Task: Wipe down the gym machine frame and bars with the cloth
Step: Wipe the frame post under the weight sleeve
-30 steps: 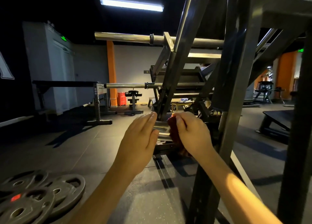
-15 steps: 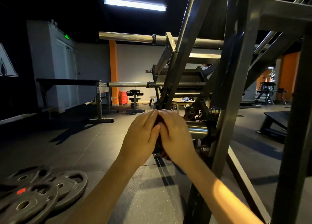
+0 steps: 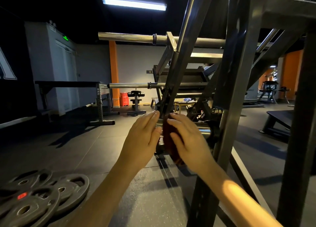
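A dark red cloth (image 3: 168, 141) is wrapped over a short chrome horizontal bar (image 3: 203, 130) low on the grey steel machine frame (image 3: 239, 83). My right hand (image 3: 189, 139) grips the cloth round the bar, fingers over the top and thumb in front. My left hand (image 3: 143, 137) is just left of the cloth at the bar's free end, fingers straight and together; whether it touches the bar is hidden. Two longer chrome bars (image 3: 130, 85) (image 3: 126, 37) stick out to the left higher up on the frame.
Several weight plates (image 3: 42, 197) lie stacked on the floor at lower left. A black bench rack (image 3: 68, 84) stands at the back left, a small padded seat (image 3: 136, 95) behind the hands, and a low platform (image 3: 280, 119) at right. Frame uprights (image 3: 297, 141) crowd the right side.
My right hand slid the cloth left along the chrome bar until both hands met, then drew back slightly right, so the cloth shows between them. The left hand stayed at the bar's end.
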Demonstrator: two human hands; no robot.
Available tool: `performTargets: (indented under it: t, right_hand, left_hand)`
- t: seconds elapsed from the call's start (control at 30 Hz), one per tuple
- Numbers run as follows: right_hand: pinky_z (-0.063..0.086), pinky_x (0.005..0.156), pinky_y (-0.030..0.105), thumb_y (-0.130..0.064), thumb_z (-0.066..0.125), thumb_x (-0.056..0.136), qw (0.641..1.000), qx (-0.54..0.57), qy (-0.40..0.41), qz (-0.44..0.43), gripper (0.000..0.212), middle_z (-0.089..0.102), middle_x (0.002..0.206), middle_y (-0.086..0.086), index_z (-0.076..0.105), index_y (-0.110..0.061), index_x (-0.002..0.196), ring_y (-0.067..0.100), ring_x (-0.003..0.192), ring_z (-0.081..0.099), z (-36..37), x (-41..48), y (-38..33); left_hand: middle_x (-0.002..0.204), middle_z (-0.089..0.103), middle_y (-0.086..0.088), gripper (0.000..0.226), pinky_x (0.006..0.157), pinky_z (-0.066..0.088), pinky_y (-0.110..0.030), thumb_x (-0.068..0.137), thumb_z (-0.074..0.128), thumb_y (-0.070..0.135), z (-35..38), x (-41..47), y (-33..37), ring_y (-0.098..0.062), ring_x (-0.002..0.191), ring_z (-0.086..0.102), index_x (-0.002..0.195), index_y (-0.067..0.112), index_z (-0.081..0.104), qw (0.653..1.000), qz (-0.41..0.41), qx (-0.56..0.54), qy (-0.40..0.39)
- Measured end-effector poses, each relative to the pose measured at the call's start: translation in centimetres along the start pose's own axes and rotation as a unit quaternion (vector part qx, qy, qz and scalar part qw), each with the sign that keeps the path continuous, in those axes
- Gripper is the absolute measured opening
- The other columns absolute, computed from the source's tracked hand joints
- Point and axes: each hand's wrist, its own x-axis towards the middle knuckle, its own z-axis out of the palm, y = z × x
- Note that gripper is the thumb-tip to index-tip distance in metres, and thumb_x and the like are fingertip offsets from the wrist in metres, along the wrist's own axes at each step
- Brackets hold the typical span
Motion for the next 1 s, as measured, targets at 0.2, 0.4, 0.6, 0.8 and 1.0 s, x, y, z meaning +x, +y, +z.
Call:
performTargets:
  t: [0.2, 0.4, 0.6, 0.8, 1.0]
  right_hand:
    - [0.039, 0.105, 0.041, -0.029, 0.036, 0.093, 0.985, 0.03, 0.098, 0.138, 0.037, 0.062, 0.117, 0.005, 0.063, -0.013, 0.114, 0.023, 0.117, 0.054, 1.2, 1.4, -0.2]
    - [0.036, 0.109, 0.043, -0.034, 0.04, 0.094, 1.0, 0.009, 0.001, -0.007, 0.041, 0.05, 0.138, 0.003, 0.052, -0.018, 0.13, 0.021, 0.131, 0.044, 0.2, 0.0, 0.9]
    - [0.039, 0.105, 0.053, -0.03, 0.036, 0.092, 0.984, 0.009, 0.113, 0.136, 0.041, 0.058, 0.127, 0.007, 0.06, -0.012, 0.12, 0.026, 0.125, 0.049, 2.1, 0.8, -0.7]
    - [0.03, 0.11, 0.043, -0.039, 0.038, 0.093, 0.998, -0.067, -0.014, 0.004, 0.048, 0.046, 0.144, 0.005, 0.044, -0.019, 0.136, 0.025, 0.135, 0.039, -0.2, -0.5, 1.2]
    - [0.035, 0.109, 0.057, -0.03, 0.038, 0.093, 0.977, -0.087, 0.078, 0.177, 0.044, 0.045, 0.144, 0.014, 0.051, -0.011, 0.131, 0.035, 0.136, 0.038, 1.4, -0.7, -0.3]
  left_hand:
    - [0.157, 0.027, 0.005, 0.049, 0.102, -0.001, -0.003, 0.104, 0.03, 0.03, 0.2, -0.2, 0.1, -0.01, 0.144, 0.02, 0.152, 0.025, 0.023, 1.0, -0.004, -0.008, 0.018]
    - [0.159, 0.023, 0.006, 0.05, 0.093, -0.009, 0.005, 0.104, 0.028, 0.031, 0.0, -0.2, 0.0, -0.008, 0.145, 0.017, 0.153, 0.026, 0.019, 1.0, 0.003, 0.003, 0.016]
    - [0.158, 0.026, 0.005, 0.048, 0.107, 0.007, -0.012, 0.105, 0.029, 0.031, 0.0, -0.3, 0.1, -0.009, 0.145, 0.02, 0.153, 0.025, 0.022, 1.0, 0.003, -0.017, 0.013]
    - [0.158, 0.026, 0.005, 0.049, 0.108, 0.007, -0.013, 0.104, 0.029, 0.03, 0.1, -0.3, -0.1, -0.01, 0.145, 0.019, 0.153, 0.024, 0.022, 1.0, 0.01, -0.008, 0.01]
    - [0.158, 0.026, 0.003, 0.05, 0.11, 0.009, -0.017, 0.104, 0.031, 0.03, 0.2, -0.5, 0.0, -0.012, 0.146, 0.019, 0.152, 0.023, 0.023, 1.0, 0.005, -0.014, 0.016]
